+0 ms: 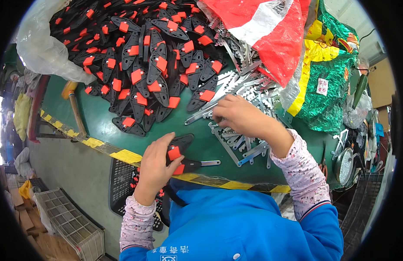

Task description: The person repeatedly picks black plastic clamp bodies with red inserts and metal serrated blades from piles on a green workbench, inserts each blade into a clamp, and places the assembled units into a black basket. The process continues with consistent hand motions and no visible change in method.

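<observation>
Near the table's front edge my left hand (pixel 155 164) is closed around a black plastic part with a red tab (pixel 182 142). Just below it, partly behind my thumb, lies a second such part (pixel 191 165), with a slotted metal strip (pixel 210 163) sticking out to the right. My right hand (pixel 240 115) reaches over a heap of notched metal strips (pixel 227 141), its fingers curled and pressed together. What those fingertips pinch is hidden; one long strip (pixel 200 116) lies just left of them.
Many more black parts with red tabs (pixel 140 65) are piled at the back left. A red and white sack (pixel 264 35) and a green foil sack (pixel 327 95) stand back right. A hammer (pixel 76 108) lies left; a black crate (pixel 123 187) sits below the yellow-black taped edge (pixel 125 155).
</observation>
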Available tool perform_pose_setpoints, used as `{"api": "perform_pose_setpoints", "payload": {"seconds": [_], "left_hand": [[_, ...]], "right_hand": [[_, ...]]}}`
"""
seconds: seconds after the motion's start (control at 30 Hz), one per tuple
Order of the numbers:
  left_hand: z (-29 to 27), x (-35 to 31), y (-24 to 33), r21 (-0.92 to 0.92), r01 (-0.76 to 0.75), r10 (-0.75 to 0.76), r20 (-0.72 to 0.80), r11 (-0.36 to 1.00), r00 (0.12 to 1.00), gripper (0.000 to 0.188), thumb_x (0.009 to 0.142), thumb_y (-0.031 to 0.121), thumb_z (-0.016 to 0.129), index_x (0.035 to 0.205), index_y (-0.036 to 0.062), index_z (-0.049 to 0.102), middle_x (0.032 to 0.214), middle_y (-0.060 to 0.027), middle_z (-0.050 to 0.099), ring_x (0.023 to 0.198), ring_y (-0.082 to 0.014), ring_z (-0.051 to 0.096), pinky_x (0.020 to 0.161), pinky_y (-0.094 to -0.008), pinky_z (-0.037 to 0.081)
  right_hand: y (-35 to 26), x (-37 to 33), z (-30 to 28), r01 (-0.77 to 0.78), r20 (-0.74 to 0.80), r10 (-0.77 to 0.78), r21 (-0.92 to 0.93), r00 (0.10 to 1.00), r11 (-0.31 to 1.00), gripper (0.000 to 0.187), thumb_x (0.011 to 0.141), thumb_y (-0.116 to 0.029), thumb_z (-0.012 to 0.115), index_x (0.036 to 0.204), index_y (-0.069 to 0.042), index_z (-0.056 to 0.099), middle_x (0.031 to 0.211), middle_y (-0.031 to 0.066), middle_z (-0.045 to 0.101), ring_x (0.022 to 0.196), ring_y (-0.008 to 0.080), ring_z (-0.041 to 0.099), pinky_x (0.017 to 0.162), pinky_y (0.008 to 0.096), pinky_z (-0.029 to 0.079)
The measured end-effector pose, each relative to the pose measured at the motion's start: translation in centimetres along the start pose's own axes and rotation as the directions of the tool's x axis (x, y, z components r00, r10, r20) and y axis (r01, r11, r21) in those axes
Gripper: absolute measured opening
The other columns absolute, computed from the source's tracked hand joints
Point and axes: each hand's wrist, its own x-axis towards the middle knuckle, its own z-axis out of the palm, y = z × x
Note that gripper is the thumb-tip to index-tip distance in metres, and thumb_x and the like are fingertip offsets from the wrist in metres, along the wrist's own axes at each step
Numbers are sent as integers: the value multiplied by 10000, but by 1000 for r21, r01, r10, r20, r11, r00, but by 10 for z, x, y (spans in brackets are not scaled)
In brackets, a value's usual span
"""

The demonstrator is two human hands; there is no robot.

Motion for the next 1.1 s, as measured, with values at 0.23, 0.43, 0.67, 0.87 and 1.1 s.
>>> {"api": "perform_pose_setpoints", "payload": {"seconds": [0.23, 0.43, 0.67, 0.87, 1.1], "left_hand": [[-5, 6, 5, 11, 18, -17, -36, 1000, 999, 681, 765, 8, 856, 1392, 17, 592, 1272, -195, 645, 1165, -419, 632, 1007, -472, 518], [-18, 3, 4, 281, -78, 80, 5, 957, 997, 703, 753, 95, 867, 1406, 40, 612, 1264, -159, 647, 1084, -350, 638, 901, -452, 510], [-21, -1, 4, 189, -59, 60, -3, 980, 998, 667, 788, 113, 856, 1407, 28, 623, 1252, -171, 672, 1069, -360, 654, 919, -463, 523], [-19, -2, -1, 128, -16, 19, -19, 992, 1000, 623, 821, 161, 851, 1385, 2, 640, 1267, -195, 688, 1100, -379, 669, 941, -457, 550], [-17, 10, 8, 40, -88, 86, 29, 995, 996, 604, 812, 201, 867, 1341, 7, 650, 1180, -173, 686, 1010, -383, 677, 888, -462, 564]], "right_hand": [[-31, 12, 23, -6, -88, 39, 354, 995, 935, 145, 922, -102, 730, 1029, -27, 667, 955, 154, 724, 922, 391, 704, 798, 473, 552], [-41, 10, 39, 47, -164, -18, 171, 986, 984, 156, 879, -81, 762, 991, -28, 668, 944, 153, 719, 942, 394, 697, 842, 491, 545], [-42, 6, 52, 134, -355, -118, 21, 927, 991, 226, 826, -174, 821, 964, -75, 672, 952, 63, 681, 974, 306, 661, 873, 448, 505], [-30, 2, 41, 110, -372, -233, -324, 898, 940, 307, 757, -272, 856, 980, -135, 695, 839, 17, 564, 823, 237, 588, 766, 388, 443], [-53, -5, 53, 115, -310, -149, -127, 939, 985, 397, 750, -214, 854, 1103, -88, 721, 868, 32, 595, 885, 238, 641, 780, 410, 533]]}}
